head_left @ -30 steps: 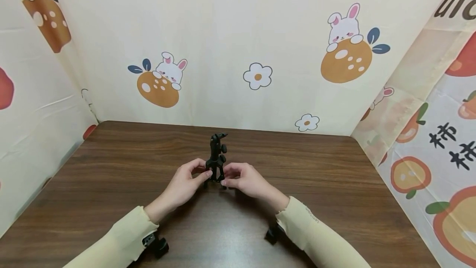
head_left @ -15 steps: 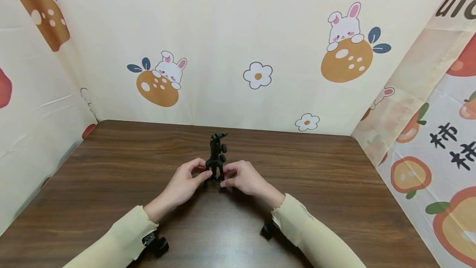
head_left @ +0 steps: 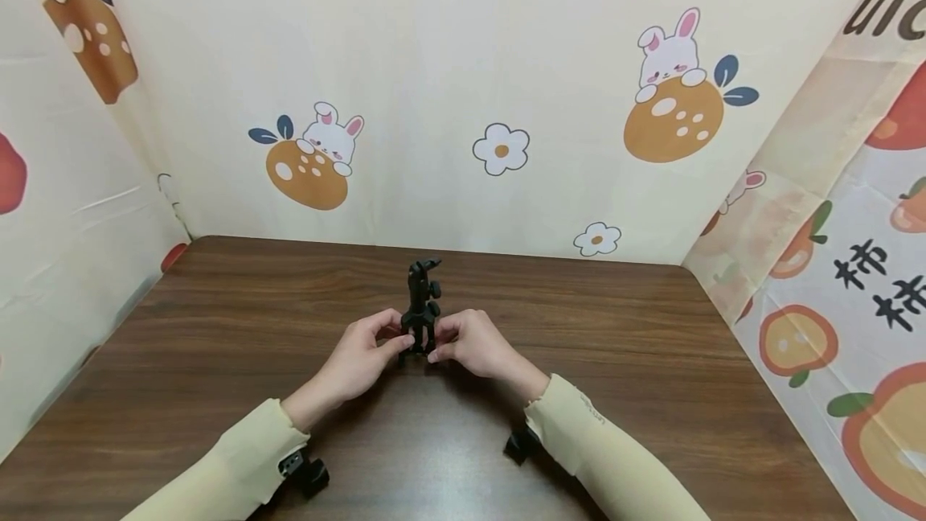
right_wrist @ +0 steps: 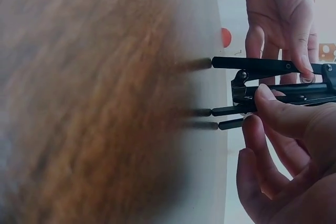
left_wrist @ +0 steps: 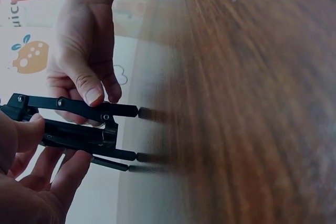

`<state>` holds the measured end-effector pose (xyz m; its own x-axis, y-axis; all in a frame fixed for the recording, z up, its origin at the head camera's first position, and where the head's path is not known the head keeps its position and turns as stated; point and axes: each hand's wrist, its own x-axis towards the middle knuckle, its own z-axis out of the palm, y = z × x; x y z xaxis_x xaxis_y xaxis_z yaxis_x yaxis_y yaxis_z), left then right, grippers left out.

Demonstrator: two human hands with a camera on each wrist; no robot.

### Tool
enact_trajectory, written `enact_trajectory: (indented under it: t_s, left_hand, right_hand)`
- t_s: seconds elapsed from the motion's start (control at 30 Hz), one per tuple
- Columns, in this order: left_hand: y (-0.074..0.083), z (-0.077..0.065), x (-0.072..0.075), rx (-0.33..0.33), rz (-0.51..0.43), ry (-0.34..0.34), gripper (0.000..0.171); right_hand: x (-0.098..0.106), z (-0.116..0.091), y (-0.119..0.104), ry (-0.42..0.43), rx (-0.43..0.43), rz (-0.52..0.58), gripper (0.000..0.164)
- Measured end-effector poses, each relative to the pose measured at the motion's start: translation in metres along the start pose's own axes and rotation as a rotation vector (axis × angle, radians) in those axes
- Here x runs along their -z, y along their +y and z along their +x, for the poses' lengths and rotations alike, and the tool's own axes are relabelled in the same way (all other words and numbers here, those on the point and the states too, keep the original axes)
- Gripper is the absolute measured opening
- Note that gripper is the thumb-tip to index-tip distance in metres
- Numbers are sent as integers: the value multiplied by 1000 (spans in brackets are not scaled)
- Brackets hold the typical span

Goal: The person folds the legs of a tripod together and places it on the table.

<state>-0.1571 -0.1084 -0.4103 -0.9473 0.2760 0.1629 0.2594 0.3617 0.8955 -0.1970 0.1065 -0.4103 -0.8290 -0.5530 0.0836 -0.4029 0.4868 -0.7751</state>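
Observation:
A small black tripod [head_left: 418, 296] stands upright on the table between both hands, its head and side knobs at the top. The left hand [head_left: 365, 356] holds it from the left, thumb and fingers at the upper part of the legs. From the right, the right hand [head_left: 473, 346] pinches a leg lower down, thumb in front. In the left wrist view the tripod's legs [left_wrist: 97, 107] lie nearly parallel, drawn close together, with their feet at the tabletop. The right wrist view shows the right thumb [right_wrist: 266, 93] on the leg near a metal-pinned brace.
The brown wood-grain table [head_left: 615, 344] extends around the hands. Behind it hangs a cream cloth [head_left: 434, 63] printed with rabbits and flowers, and more printed cloth closes off both sides. A black camera mount [head_left: 522, 445] hangs under the right cuff, another [head_left: 304, 474] under the left.
The right hand and forearm have shifted slightly left, and the near right leg of the tripod has come in a little toward the others. The left hand has stayed in place.

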Motion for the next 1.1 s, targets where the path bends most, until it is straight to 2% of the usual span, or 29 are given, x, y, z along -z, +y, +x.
enact_trajectory:
  t_s: [0.57, 0.83, 1.1]
  left_hand:
    - [-2, 2, -1, -38, 50, 0, 3]
    - [2, 1, -2, -81, 144, -1, 6]
    - [2, 2, -3, -106, 175, -1, 4]
  right_hand:
    - [5, 5, 2, 39, -9, -64, 23]
    - [11, 10, 7, 49, -6, -70, 30]
    - [12, 12, 11, 44, -42, -94, 36]
